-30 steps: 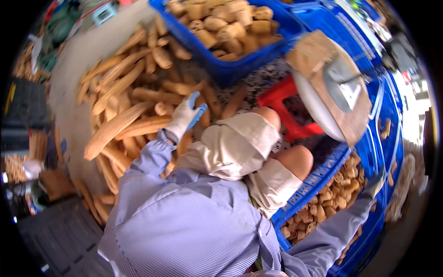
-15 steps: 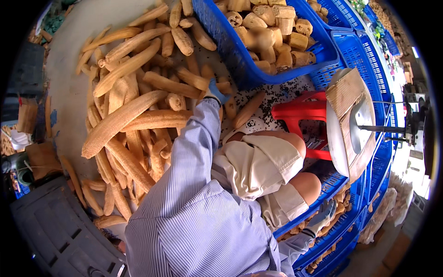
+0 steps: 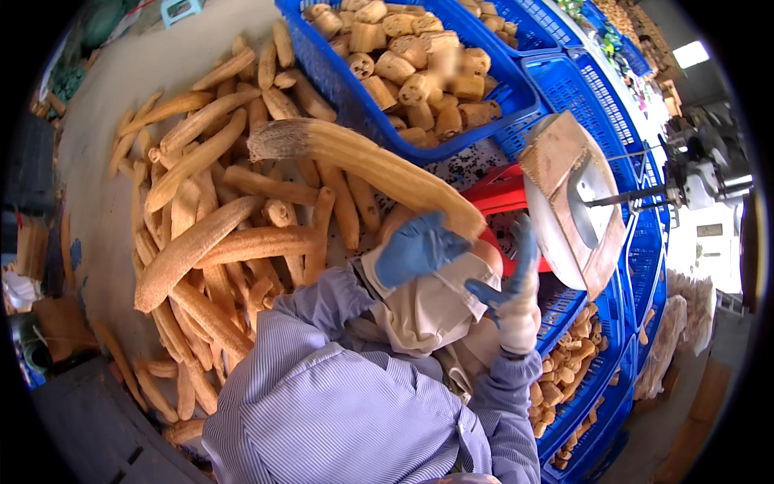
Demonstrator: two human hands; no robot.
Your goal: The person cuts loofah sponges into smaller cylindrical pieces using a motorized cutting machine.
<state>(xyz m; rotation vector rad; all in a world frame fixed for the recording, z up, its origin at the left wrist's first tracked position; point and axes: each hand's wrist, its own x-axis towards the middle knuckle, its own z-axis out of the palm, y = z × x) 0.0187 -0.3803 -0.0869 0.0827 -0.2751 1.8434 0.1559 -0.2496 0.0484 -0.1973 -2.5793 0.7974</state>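
Head view: we are gripping one long loofah (image 3: 367, 161) in our left hand (image 3: 415, 250), right hand (image 3: 512, 282) spread wide; far crate (image 3: 347, 89) is holding cut pieces, a big pile (image 3: 210, 242) is waiting uncut.

- We count one long dried loofah (image 3: 367, 165) lifted clear of the rest.
- We count dozens of whole loofahs (image 3: 218, 242) piled on the floor.
- We count two gloved hands, left hand (image 3: 415, 250) and right hand (image 3: 512, 290).
- We count one red stool (image 3: 500, 194).
- We count one circular saw blade (image 3: 564, 218).
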